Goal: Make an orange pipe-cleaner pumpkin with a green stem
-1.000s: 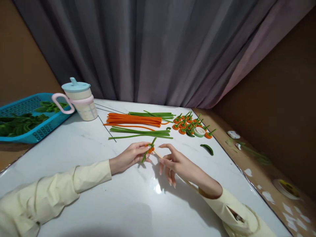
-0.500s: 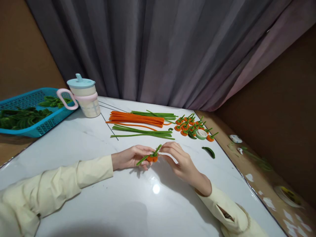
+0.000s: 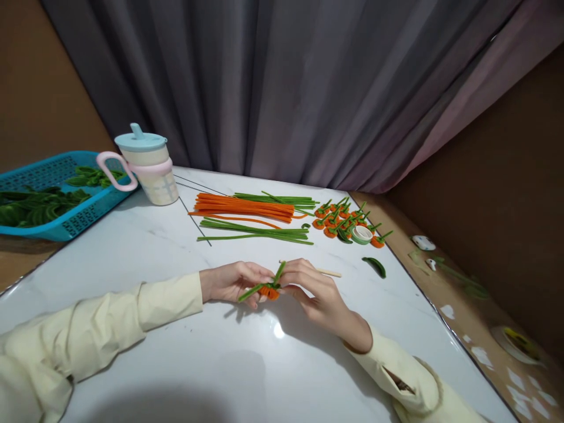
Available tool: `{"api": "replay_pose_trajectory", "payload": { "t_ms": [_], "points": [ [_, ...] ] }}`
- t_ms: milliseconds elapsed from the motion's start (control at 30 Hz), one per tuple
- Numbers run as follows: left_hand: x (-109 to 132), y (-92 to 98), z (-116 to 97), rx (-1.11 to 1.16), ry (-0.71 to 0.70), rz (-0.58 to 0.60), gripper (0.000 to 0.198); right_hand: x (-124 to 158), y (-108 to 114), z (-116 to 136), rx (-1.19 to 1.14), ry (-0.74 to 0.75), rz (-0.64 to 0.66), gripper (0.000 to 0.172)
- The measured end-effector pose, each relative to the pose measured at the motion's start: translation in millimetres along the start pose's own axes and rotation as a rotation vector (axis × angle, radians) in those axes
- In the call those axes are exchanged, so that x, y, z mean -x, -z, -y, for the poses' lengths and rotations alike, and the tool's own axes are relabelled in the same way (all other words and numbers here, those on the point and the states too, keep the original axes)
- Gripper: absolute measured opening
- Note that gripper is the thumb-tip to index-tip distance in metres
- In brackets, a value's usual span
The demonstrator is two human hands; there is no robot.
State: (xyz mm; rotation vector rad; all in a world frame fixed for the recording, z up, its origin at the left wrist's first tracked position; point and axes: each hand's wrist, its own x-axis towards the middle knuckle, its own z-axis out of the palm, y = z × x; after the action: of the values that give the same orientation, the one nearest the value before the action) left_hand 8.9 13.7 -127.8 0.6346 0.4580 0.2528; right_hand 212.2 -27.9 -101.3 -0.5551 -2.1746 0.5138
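My left hand (image 3: 232, 282) and my right hand (image 3: 311, 289) meet over the white table (image 3: 176, 329), both pinching a small orange pipe-cleaner flower with a green stem (image 3: 265, 287). The stem sticks out to the lower left and upward between my fingers. A thin wooden stick (image 3: 326, 272) lies on the table just behind my right hand, apart from it. Both sleeves are pale yellow.
Behind lie orange pipe cleaners (image 3: 244, 208), green pipe cleaners (image 3: 255, 232), a heap of finished orange flowers (image 3: 341, 222), a green tape roll (image 3: 362, 234) and a green leaf (image 3: 375, 266). A lidded cup (image 3: 147, 165) and a blue basket of leaves (image 3: 48, 202) stand at the left.
My right hand, open a second ago, has closed onto the flower beside my left hand. The wooden stick now lies on the table behind it. The view shifted slightly.
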Motion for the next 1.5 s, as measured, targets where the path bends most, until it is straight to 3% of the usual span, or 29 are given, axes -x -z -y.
{"api": "replay_pose_trajectory", "payload": {
  "t_ms": [333,533,733,867,967,1100,1200,1333,1433,1500],
  "points": [
    [-2.6,1.3,4.0,-0.090,0.010,0.151,0.021,0.1,-5.1,-0.3,-0.083,0.043,-0.006,0.015],
    [-1.4,-0.9,0.8,-0.150,-0.004,0.143,0.023,1.2,-7.6,0.9,0.029,0.107,-0.025,0.021],
    [6.8,-14.1,-8.5,-0.390,-0.086,0.043,0.030,3.4,-3.4,5.7,0.233,0.071,-0.074,0.021],
    [15.9,-29.7,-18.6,-0.654,-0.152,-0.082,0.027,3.2,5.3,9.8,0.506,0.304,0.007,0.023],
    [22.3,-37.8,-27.7,-0.824,-0.106,-0.156,0.027,3.9,10.4,10.7,0.697,0.485,0.060,0.024],
    [29.2,-44.8,-34.1,-0.891,-0.107,-0.226,0.025,5.3,11.2,9.8,0.778,0.532,0.056,0.029],
    [30.6,-52.6,-26.0,-0.856,-0.131,-0.288,0.024,5.3,10.5,9.6,0.810,0.536,0.006,0.029],
    [25.7,-63.7,0.9,-0.797,-0.200,-0.397,0.026,6.0,10.2,9.1,0.842,0.539,-0.056,0.025],
    [21.2,-65.4,12.8,-0.755,-0.211,-0.415,0.028,7.7,9.9,7.3,0.852,0.540,-0.033,0.027],
    [19.7,-62.4,9.9,-0.753,-0.197,-0.404,0.031,8.4,10.2,6.3,0.860,0.550,-0.019,0.028]
  ]
}}
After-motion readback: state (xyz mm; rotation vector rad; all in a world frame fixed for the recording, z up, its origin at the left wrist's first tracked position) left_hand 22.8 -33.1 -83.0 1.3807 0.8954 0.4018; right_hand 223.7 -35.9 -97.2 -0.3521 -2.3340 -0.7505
